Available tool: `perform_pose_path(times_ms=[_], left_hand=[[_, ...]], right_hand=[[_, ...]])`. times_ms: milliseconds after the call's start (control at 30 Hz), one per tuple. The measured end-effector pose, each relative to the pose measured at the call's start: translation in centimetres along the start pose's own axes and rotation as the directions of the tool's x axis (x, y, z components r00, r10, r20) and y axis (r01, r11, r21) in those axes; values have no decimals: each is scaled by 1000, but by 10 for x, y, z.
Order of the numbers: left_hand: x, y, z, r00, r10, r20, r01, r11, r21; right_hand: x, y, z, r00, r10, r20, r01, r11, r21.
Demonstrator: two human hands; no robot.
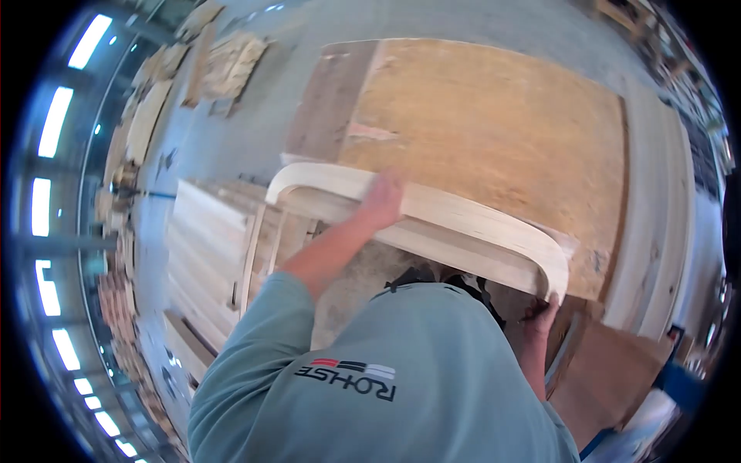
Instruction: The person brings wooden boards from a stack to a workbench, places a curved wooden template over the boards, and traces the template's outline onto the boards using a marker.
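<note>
Curved wood piece [463, 218] lay long axis left-right by the board's [494, 123] near edge, left hand [384, 197] near mid-span, grip too blurred to tell, right hand [543, 315] holding its right end.

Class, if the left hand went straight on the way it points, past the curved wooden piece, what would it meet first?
Beyond the curved wooden piece, which the left hand appears to touch, the tan board looks first in line; how far below the hand it lies is unclear.
</note>
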State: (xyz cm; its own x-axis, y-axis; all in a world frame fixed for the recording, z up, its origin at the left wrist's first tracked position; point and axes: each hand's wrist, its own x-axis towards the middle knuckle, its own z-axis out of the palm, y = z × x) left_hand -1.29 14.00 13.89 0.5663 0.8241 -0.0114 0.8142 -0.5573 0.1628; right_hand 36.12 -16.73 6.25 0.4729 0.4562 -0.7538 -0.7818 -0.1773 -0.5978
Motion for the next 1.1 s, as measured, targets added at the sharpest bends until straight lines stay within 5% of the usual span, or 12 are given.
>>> perform_pose_path(times_ms=[200,333,400,467,533,600,733,833,900,933,1000,1100], left_hand=[[-35,-11,7,962,-266,-61,228,908,-352],[-64,-40,25,899,-428,-93,377,864,-334],[-84,-67,38,695,-660,-287,573,749,-333],[-100,-108,41,751,-654,-89,660,744,101],[-110,-160,40,488,-856,170,873,482,-76],[-124,-174,24,382,-923,-45,903,383,-196],[-136,-251,54,288,-952,-100,785,295,-545],[-119,-260,50,36,-996,79,462,-54,-885],[-105,-237,12,257,-943,213,229,-155,-961],[-93,-229,-2,258,-942,215,231,-156,-960],[-68,-226,-21,-282,-853,439,530,-520,-670],[-58,-229,-21,-299,-865,402,668,-491,-559]], right_hand=[[-17,-5,26,990,-22,-138,19,1000,-22],[-9,-2,20,989,-29,-143,28,1000,-8],[-3,2,15,991,-54,-120,54,999,-8],[2,2,9,996,-51,-76,50,999,-12],[6,3,4,998,-45,-43,45,999,2],[20,6,-6,995,-92,-40,90,995,-48],[22,5,-7,995,-78,-58,74,995,-65],[24,5,-8,987,-82,-138,73,995,-70],[24,6,-9,990,-89,-106,80,994,-80],[23,6,-8,990,-88,-109,79,994,-80],[23,5,-11,994,-45,-99,39,997,-60],[30,8,-19,993,-66,-102,57,995,-87]])
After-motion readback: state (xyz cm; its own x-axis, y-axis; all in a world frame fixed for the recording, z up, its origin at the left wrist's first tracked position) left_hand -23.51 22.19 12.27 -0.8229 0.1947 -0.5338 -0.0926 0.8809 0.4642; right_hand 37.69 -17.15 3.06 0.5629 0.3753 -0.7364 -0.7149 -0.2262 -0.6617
